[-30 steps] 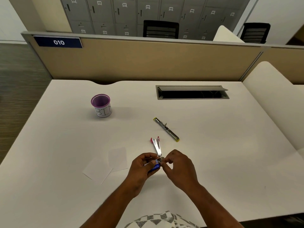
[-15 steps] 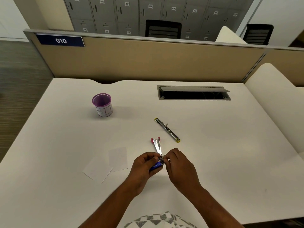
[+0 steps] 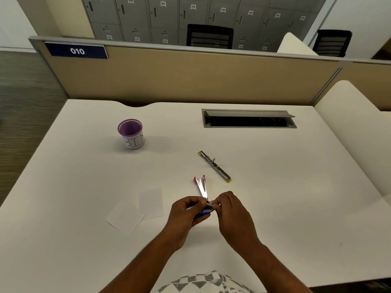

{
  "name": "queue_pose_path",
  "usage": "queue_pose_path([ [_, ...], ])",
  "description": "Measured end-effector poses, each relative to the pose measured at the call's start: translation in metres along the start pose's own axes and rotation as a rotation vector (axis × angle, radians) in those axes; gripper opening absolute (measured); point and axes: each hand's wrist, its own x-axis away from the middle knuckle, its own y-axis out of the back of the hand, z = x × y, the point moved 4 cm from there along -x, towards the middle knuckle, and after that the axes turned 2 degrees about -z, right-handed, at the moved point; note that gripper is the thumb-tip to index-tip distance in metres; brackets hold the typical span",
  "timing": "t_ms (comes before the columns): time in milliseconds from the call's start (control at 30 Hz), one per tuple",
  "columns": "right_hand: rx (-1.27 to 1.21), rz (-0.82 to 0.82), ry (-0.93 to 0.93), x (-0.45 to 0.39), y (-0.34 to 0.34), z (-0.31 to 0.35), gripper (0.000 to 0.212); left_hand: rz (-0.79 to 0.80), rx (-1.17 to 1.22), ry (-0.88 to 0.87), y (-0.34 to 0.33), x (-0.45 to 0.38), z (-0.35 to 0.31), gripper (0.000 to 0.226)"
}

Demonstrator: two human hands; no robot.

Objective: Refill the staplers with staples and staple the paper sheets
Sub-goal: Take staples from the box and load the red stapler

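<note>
1. A white rectangular desk (image 3: 275,208) stands against a beige partition wall (image 3: 190,81) carrying a dark blue plate marked 010 (image 3: 77,51); grey numbered lockers (image 3: 169,15) and two black mesh chairs (image 3: 209,35) show beyond it.
2. The desk's far edge has a shallow curved notch (image 3: 137,104) on the left, and a grey cable hatch with its lid raised (image 3: 248,119) is sunk into the top towards the right.
3. The right half of the desk is broad bare surface up to a cream rounded divider (image 3: 355,123); the left edge falls off to dark wood-look flooring (image 3: 21,113).
4. The left hand (image 3: 186,214) curls round a small blue box (image 3: 202,212), and the right hand (image 3: 230,210) pinches something small at the box's end; what it pinches is too small to tell.
5. A pink-tipped metal stapler, hinged open in a narrow V (image 3: 201,187), lies just beyond the hands, its near end touching or hidden by the fingers.
6. A yellow-tipped metal stapler, opened out flat (image 3: 214,166), lies diagonally, near the pink one but apart from it.
7. Two small white paper sheets (image 3: 135,210) lie left of the hands, overlapping at one corner.
8. A purple-rimmed cup with a white label reading BIN (image 3: 131,133) stands upright far left, well apart from everything.
</note>
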Motion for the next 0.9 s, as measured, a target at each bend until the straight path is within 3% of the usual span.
queue_pose_path([
  [467,-0.071,-0.079,0.108,-0.001,0.022,0.003,0.011,-0.016,0.052,0.024,-0.001,0.001,-0.004,0.017],
  [733,-0.542,-0.129,-0.255,0.012,0.004,-0.03,0.012,0.002,0.116,0.025,0.0,0.004,-0.003,0.018],
  [900,-0.323,-0.025,-0.407,0.037,-0.033,-0.078,0.016,0.006,0.176,0.026,0.009,0.004,-0.003,0.012],
])
